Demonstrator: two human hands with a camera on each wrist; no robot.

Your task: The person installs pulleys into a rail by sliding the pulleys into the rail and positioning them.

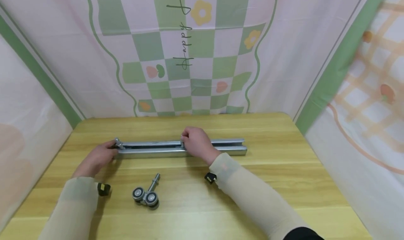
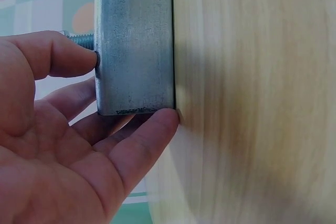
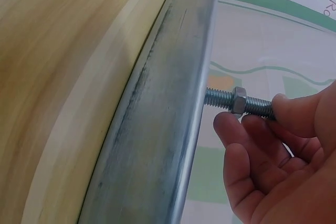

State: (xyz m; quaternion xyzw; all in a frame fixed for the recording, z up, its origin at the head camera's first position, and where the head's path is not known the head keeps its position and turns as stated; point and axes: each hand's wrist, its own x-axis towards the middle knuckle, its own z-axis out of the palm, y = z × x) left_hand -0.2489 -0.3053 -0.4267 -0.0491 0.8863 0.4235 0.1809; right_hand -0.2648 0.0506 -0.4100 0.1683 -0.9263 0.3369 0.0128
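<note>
A long silver metal rail (image 1: 151,153) lies across the table with its slot facing up. At its left end my left hand (image 1: 100,156) grips the rail, thumb on the slot's lip and a fingertip at the bottom corner of the end. One threaded bolt (image 2: 81,40) sticks up beside that thumb. Farther right along the rail, my right hand (image 1: 198,142) pinches a second threaded bolt (image 3: 257,106) that rises from the slot. A hex nut (image 3: 239,99) sits partway up this bolt. What the bolts join inside the rail is hidden.
A roller trolley (image 1: 146,197) with several wheels and a bolt stem lies on the wooden table (image 1: 189,212), in front of the rail. Behind the table hangs a green-and-white checked curtain (image 1: 202,45), and more patterned cloth hangs at both sides.
</note>
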